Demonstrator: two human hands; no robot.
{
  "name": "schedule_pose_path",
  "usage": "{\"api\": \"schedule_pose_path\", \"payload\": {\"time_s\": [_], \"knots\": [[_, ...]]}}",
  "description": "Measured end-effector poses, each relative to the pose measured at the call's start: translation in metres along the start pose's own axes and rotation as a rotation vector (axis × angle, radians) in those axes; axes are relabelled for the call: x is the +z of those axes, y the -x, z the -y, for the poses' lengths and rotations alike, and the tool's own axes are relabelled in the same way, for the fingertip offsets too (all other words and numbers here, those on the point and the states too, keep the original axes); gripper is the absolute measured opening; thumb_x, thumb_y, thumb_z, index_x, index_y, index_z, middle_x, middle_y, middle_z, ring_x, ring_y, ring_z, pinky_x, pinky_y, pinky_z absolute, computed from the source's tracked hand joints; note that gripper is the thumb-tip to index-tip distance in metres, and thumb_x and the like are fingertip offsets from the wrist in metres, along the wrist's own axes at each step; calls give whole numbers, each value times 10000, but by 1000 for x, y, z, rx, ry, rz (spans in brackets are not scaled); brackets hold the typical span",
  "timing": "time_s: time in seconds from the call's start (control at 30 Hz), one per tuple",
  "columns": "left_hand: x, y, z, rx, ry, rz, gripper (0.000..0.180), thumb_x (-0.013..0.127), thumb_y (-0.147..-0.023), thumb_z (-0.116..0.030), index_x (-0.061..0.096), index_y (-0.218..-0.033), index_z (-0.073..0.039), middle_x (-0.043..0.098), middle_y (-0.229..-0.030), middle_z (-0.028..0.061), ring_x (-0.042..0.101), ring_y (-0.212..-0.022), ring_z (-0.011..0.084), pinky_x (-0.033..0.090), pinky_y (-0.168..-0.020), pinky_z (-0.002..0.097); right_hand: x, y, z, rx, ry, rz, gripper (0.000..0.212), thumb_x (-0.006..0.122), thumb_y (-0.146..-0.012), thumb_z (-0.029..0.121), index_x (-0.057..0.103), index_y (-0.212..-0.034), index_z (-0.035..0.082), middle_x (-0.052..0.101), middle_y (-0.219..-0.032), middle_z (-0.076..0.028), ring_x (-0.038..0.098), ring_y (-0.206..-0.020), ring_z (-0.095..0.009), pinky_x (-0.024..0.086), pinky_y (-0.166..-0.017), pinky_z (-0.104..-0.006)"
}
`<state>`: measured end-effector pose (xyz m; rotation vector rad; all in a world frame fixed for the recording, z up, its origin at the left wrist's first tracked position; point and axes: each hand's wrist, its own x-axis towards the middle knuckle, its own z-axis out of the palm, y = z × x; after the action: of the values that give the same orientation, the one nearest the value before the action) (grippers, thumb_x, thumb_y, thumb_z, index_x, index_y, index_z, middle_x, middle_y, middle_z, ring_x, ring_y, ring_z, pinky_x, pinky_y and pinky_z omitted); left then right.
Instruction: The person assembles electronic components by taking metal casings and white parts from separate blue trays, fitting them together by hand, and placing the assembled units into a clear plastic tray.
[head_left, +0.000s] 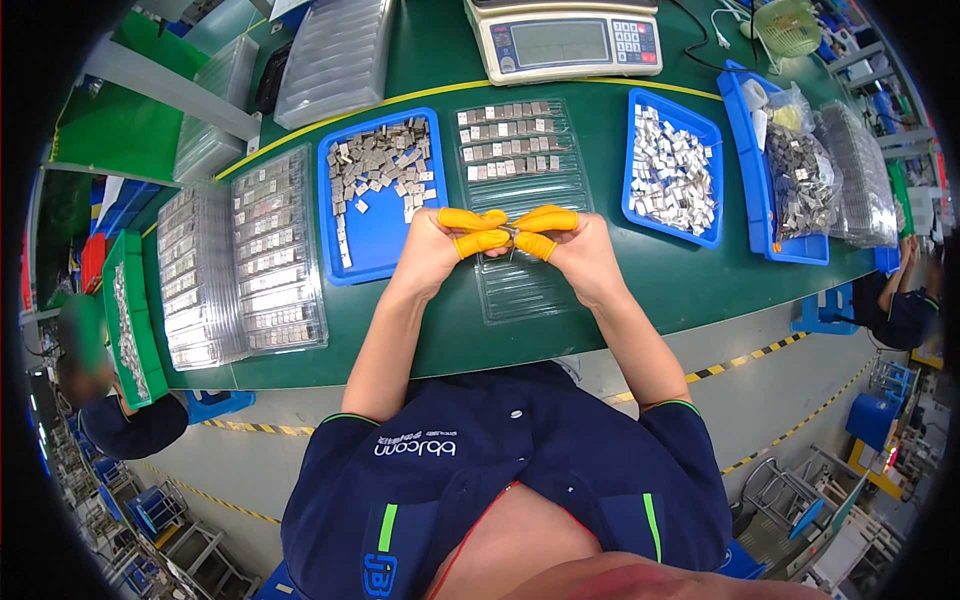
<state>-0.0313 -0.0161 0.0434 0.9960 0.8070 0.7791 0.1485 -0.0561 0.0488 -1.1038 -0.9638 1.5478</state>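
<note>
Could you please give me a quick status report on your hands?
Left hand and right hand pinching a small part, details unclear. Transparent tray below, partly filled. No obstruction visible.

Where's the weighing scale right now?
In the head view, the weighing scale sits at the top, right of centre, just beyond the partly filled clear tray.

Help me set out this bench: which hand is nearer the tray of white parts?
Right. The right hand is left of the tray of white parts, slightly nearer the person's body; the left hand is farther left, beyond the right one.
</note>
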Motion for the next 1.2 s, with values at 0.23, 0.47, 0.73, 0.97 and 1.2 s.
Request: {"api": "schedule_pose_path", "payload": {"time_s": [0.23, 0.47, 0.73, 0.97, 1.2], "knots": [[11, 1, 5, 114, 34, -123, 236, 597, -784, -33, 577, -989, 81, 628, -865, 146, 628, -749, 191, 514, -706, 265, 9, -6, 11, -310, 483, -144, 121, 660, -686, 24, 649, -805, 11, 628, -822, -91, 587, -765, -190, 441, -733, -266], [13, 4, -6, 74, -189, -245, 269, 568, -838, -203, 616, -874, 59, 640, -745, 122, 628, -661, 150, 497, -594, 223, 23, -7, 18, -958, 1055, -356, 183, 641, -665, 11, 586, -839, 21, 618, -824, -70, 570, -767, -232, 389, -867, -420], [23, -6, 3, 163, -224, -129, 155, 547, -841, -97, 561, -907, 42, 609, -798, 86, 594, -708, 127, 479, -640, 235, 11, -8, 7, -828, 859, -278, 289, 660, -611, -43, 586, -884, 20, 607, -887, -90, 570, -872, -266, 432, -831, -353], [26, -9, 10, 263, -97, -154, 153, 535, -853, -104, 525, -957, 8, 578, -853, 67, 571, -784, 132, 458, -697, 246, 7, -9, 1, -423, 25, -179, 342, 643, -730, -4, 516, -1047, -27, 582, -907, -61, 560, -869, -144, 445, -798, -275], [51, -14, 18, 303, -123, -174, 125, 518, -858, -77, 517, -928, 26, 572, -843, 63, 567, -771, 122, 459, -705, 239, 1, 3, -12, -135, -291, -258, 250, 626, -772, 52, 583, -1000, -42, 605, -925, -77, 562, -856, -136, 448, -789, -253]]}}
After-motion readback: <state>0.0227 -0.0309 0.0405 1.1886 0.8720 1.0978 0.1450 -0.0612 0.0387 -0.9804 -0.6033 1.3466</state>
